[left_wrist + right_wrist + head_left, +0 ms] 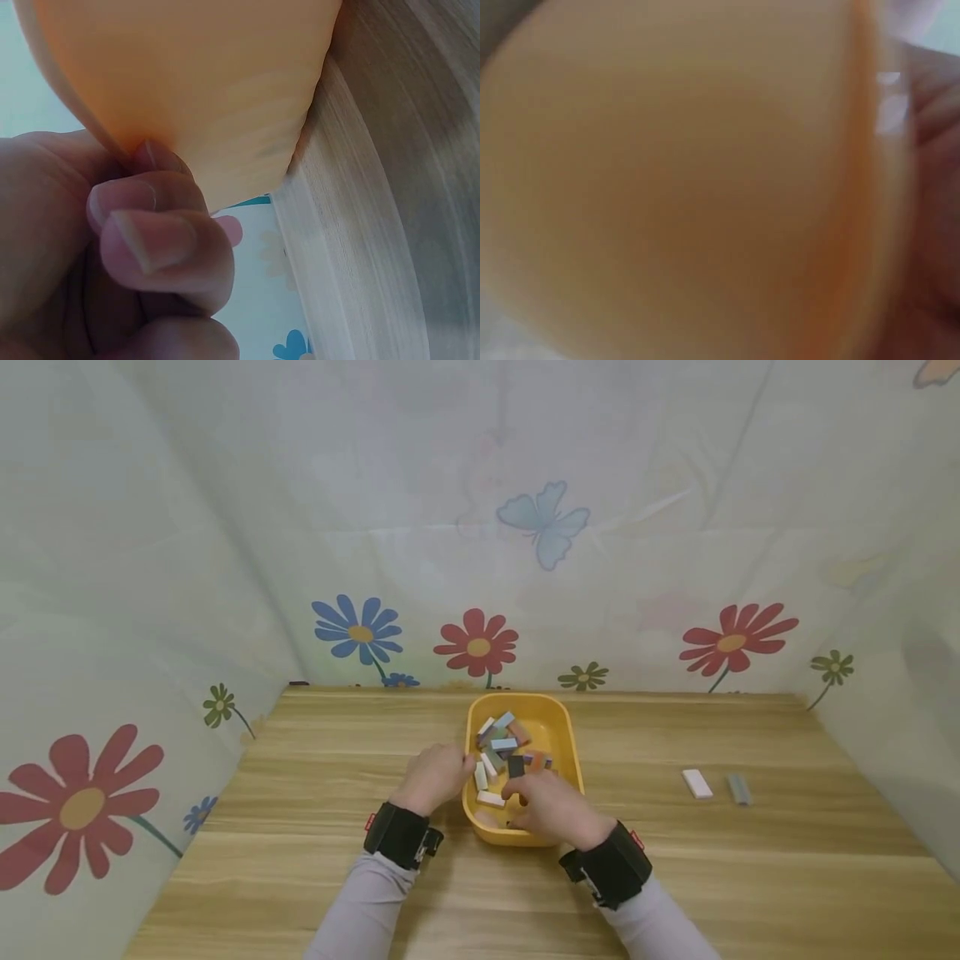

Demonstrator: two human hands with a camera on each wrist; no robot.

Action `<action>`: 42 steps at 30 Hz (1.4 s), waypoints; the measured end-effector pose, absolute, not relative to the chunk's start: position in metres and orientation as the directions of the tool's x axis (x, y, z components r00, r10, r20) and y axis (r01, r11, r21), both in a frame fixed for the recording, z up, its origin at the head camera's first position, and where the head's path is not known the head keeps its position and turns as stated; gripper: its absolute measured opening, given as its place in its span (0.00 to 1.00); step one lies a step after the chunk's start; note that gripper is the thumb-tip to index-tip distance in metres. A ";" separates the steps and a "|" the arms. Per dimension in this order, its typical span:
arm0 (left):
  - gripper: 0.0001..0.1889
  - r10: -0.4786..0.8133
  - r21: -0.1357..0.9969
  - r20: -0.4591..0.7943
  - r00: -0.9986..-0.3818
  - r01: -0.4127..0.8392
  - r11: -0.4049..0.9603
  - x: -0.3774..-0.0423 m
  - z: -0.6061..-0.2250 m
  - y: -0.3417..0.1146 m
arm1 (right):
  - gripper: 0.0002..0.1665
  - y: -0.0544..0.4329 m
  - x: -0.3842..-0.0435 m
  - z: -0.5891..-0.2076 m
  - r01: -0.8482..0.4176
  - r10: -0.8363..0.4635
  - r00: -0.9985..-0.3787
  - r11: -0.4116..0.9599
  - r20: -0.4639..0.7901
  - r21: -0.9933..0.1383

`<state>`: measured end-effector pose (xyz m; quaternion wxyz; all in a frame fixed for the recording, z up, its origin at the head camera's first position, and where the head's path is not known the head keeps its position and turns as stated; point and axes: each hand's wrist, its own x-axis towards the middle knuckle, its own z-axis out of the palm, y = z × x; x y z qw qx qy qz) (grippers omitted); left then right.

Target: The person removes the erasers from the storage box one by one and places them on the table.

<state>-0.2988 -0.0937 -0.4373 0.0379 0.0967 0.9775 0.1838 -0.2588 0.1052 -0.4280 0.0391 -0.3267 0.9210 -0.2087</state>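
A yellow plastic tray (558,735) stands on the table in the head view, with several small coloured blocks lying jumbled in it. At its left side, my left hand (437,774) pinches the rim; the left wrist view shows curled fingers (161,244) against the outer wall. My right hand (557,806) reaches over the right front rim into the tray. Its fingertips are beside a black block (516,766); whether they grip it is hidden. The tray wall (675,187) fills most of the blurred right wrist view. A white block (491,798) lies near the right fingers.
On the wooden table (315,827), a white block (697,783) and a grey-green block (739,789) lie apart, to the right of the tray. A flower-printed curtain (420,543) hangs behind the table and along its sides.
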 end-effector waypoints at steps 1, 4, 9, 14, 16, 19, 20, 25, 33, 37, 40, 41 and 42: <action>0.21 0.205 0.368 -0.038 -0.978 0.177 0.913 -0.299 -0.437 -0.093 | 0.15 0.107 -0.261 -0.431 -0.587 -0.624 -0.780 0.696 0.056 -0.414; 0.21 0.208 0.373 -0.046 -0.977 0.176 0.911 -0.298 -0.437 -0.093 | 0.16 0.111 -0.267 -0.438 -0.586 -0.637 -0.771 0.688 0.033 -0.428; 0.21 0.217 0.378 -0.046 -0.975 0.184 0.907 -0.299 -0.437 -0.093 | 0.18 0.112 -0.270 -0.444 -0.569 -0.633 -0.774 0.689 0.008 -0.448; 0.21 0.224 0.374 -0.046 -0.974 0.191 0.908 -0.298 -0.437 -0.095 | 0.17 0.109 -0.271 -0.446 -0.520 -0.607 -0.793 0.710 -0.039 -0.475; 0.21 0.219 0.373 -0.049 -0.974 0.186 0.909 -0.298 -0.436 -0.096 | 0.16 0.108 -0.271 -0.446 -0.500 -0.593 -0.804 0.718 -0.050 -0.484; 0.21 0.213 0.375 -0.052 -0.976 0.178 0.910 -0.298 -0.436 -0.096 | 0.15 0.106 -0.273 -0.446 -0.469 -0.564 -0.824 0.739 -0.063 -0.485; 0.21 0.212 0.373 -0.051 -0.976 0.179 0.910 -0.299 -0.436 -0.096 | 0.15 0.106 -0.273 -0.446 -0.460 -0.557 -0.828 0.745 -0.069 -0.483; 0.21 0.217 0.379 -0.049 -0.975 0.183 0.907 -0.300 -0.436 -0.095 | 0.17 0.106 -0.275 -0.445 -0.457 -0.549 -0.832 0.761 -0.082 -0.461; 0.21 0.213 0.380 -0.060 -0.975 0.175 0.908 -0.300 -0.435 -0.094 | 0.17 0.105 -0.275 -0.444 -0.387 -0.494 -0.860 0.793 -0.125 -0.470; 0.21 0.207 0.382 -0.065 -0.976 0.168 0.909 -0.299 -0.436 -0.094 | 0.18 0.104 -0.274 -0.445 -0.396 -0.497 -0.859 0.797 -0.122 -0.456; 0.21 0.204 0.382 -0.064 -0.977 0.165 0.909 -0.299 -0.437 -0.094 | 0.19 0.104 -0.272 -0.443 -0.394 -0.491 -0.863 0.802 -0.118 -0.449; 0.21 0.201 0.384 -0.067 -0.977 0.161 0.909 -0.300 -0.438 -0.093 | 0.19 0.105 -0.271 -0.442 -0.388 -0.484 -0.867 0.805 -0.117 -0.448; 0.21 0.200 0.381 -0.067 -0.978 0.160 0.911 -0.300 -0.438 -0.093 | 0.18 0.105 -0.271 -0.442 -0.387 -0.478 -0.871 0.809 -0.113 -0.442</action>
